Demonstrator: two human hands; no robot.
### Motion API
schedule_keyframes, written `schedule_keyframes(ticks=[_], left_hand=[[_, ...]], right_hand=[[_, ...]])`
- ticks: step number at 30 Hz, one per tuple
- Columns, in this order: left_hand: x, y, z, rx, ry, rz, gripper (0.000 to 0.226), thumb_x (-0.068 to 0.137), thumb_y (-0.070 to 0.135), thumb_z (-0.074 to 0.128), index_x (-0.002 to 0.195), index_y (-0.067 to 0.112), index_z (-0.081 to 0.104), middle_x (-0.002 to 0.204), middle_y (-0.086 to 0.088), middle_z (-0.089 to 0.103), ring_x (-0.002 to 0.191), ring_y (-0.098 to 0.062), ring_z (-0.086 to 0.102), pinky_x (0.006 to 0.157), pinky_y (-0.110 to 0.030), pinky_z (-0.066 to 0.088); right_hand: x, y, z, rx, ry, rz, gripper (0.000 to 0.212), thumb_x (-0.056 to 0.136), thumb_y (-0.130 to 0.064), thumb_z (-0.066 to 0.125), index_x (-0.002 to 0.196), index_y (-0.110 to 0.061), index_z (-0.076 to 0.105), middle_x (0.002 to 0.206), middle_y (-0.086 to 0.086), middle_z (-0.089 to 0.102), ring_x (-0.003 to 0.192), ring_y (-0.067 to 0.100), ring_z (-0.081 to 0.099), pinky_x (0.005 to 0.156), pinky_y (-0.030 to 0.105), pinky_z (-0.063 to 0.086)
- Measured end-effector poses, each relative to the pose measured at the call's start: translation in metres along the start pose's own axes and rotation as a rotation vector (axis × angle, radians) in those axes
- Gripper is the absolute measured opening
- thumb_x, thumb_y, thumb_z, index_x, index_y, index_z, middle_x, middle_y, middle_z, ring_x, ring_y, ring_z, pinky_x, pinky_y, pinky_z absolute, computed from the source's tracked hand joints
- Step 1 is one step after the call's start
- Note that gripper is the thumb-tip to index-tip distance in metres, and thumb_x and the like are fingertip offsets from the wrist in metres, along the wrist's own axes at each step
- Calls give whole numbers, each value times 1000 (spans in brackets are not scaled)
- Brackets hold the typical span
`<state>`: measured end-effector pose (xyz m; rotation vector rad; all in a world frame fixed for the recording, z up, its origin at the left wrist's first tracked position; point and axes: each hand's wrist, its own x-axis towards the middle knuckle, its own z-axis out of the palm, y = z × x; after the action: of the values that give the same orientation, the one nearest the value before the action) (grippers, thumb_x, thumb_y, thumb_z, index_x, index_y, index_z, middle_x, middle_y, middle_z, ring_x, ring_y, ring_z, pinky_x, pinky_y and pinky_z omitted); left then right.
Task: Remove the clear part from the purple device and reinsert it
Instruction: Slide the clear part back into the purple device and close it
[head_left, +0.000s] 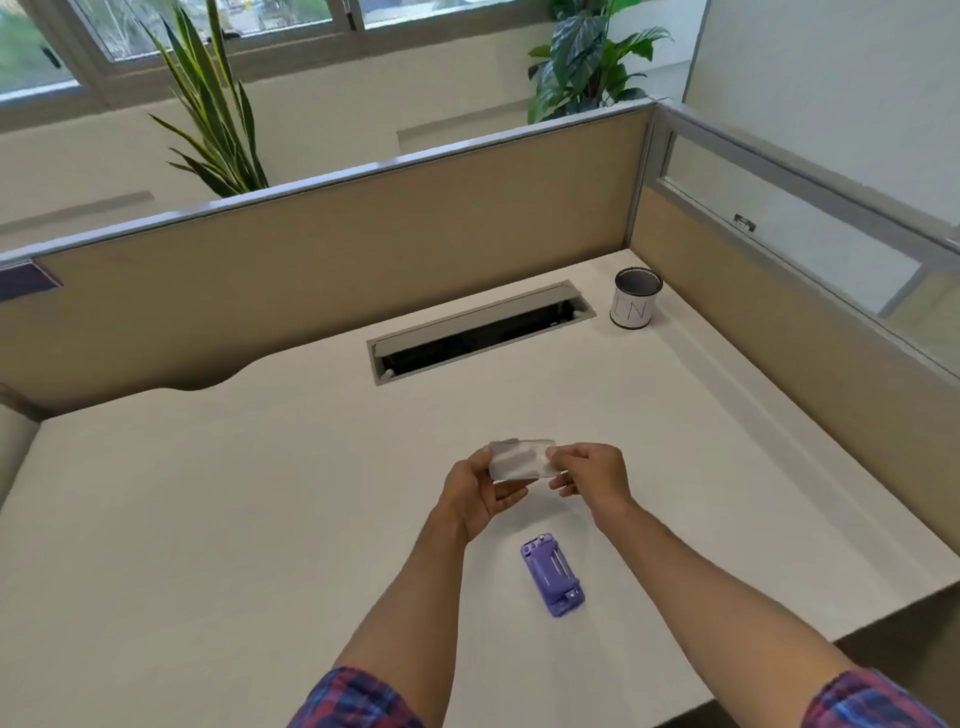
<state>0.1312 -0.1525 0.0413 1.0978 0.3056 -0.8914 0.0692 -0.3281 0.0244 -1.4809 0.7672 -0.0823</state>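
White table (260, 519) walled by partitions, wide bare surface all round, left hand (475, 491) and right hand (592, 475) each pinching clear part (522, 460) aloft, purple device (553, 577) flat below, well inside near edge.

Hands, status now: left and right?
Left hand: closed on the clear part, at its left end.
Right hand: closed on the clear part's right end.

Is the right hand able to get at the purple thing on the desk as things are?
Probably yes, once freed. The purple device lies bare on the desk just below the right hand, nothing between them, but that hand and the left hand both hold the clear part.
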Motion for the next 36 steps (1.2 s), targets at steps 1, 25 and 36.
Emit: schedule_keyframes(ticks=[1,25,36], left_hand=[[-10,-3,-8,-4,5,-10,47,107,34,33,136,11,61,139,-24,61,114,-42,65,88,-41,56],[-94,-59,-108,-8,245,7,54,100,61,40,108,24,79,113,-6,78,69,-36,74,44,-22,35],[-95,-67,-119,-82,249,-31,53,102,58,37,106,24,77,108,-5,79,67,-33,74,41,-18,35]], right_hand=[[-8,3,6,-23,-29,1,15,87,-17,78,86,-2,76,74,12,76,52,20,70,48,27,54],[-89,35,58,-513,-216,-127,42,87,-55,69,68,-18,74,67,-6,76,52,4,66,54,23,49],[-99,57,30,-1122,8,-195,61,79,-55,76,119,-15,53,118,5,57,105,27,62,78,38,55]])
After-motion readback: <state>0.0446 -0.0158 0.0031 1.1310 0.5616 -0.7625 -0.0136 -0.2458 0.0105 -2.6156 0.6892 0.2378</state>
